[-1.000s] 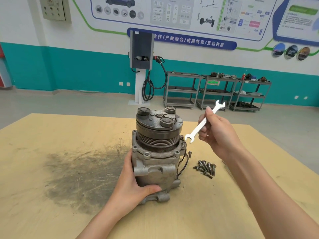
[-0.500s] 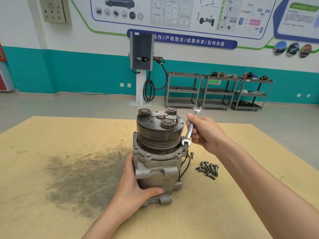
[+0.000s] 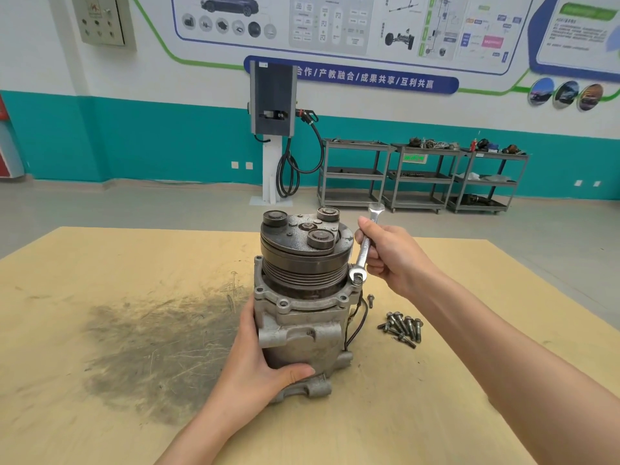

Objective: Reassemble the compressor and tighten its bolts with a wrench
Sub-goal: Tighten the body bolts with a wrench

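Left hand (image 3: 258,360) grips compressor (image 3: 302,297) body, upright on surface. Right hand (image 3: 392,256) holds wrench (image 3: 364,251), shaft steep, lower jaw seated on flange bolt (image 3: 357,279) just left-below right hand; loose bolts (image 3: 401,327) below it.

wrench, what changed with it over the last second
The right hand carried the wrench from mid-air, right of the compressor, down and left, turning it steeper; its lower end now sits on a flange bolt. The left hand kept gripping the housing, and the loose bolts stayed on the table.
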A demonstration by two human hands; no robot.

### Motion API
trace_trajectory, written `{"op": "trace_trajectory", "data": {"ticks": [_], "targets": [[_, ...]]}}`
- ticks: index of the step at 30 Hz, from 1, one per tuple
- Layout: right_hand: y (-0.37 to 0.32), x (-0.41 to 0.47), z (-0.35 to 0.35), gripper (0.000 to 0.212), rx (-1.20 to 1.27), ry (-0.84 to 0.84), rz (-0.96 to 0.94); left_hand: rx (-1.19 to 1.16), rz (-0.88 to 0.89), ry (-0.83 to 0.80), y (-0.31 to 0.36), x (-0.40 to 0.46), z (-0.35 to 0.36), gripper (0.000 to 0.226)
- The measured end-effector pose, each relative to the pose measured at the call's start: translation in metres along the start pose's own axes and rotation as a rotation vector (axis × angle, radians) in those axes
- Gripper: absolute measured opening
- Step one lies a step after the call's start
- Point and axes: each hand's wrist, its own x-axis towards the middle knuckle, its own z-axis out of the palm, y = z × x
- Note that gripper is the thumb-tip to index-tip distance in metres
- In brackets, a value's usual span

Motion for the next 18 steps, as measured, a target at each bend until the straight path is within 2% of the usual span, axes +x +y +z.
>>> {"op": "trace_trajectory", "data": {"ticks": [3, 8, 12, 18], "targets": [[-0.0025, 0.0018, 0.0014, 0.041, -0.008, -0.037, -0.052, 0.008, -0.004, -0.001, 0.0000, 0.0006, -0.0005, 0.118], [-0.0015, 0.0045, 0.0016, 0.042, -0.016, -0.069, -0.018, 0.006, 0.029, 0.002, -0.0025, 0.0018, 0.0002, 0.116], [-0.0051, 0.0054, 0.0046, 0.051, -0.011, -0.118, -0.043, 0.001, 0.047, -0.002, -0.0070, 0.0020, 0.0011, 0.113], [-0.0024, 0.0055, 0.0098, 0.043, -0.044, -0.050, 0.064, 0.001, 0.057, -0.014, -0.0080, 0.0025, 0.0005, 0.114]]}}
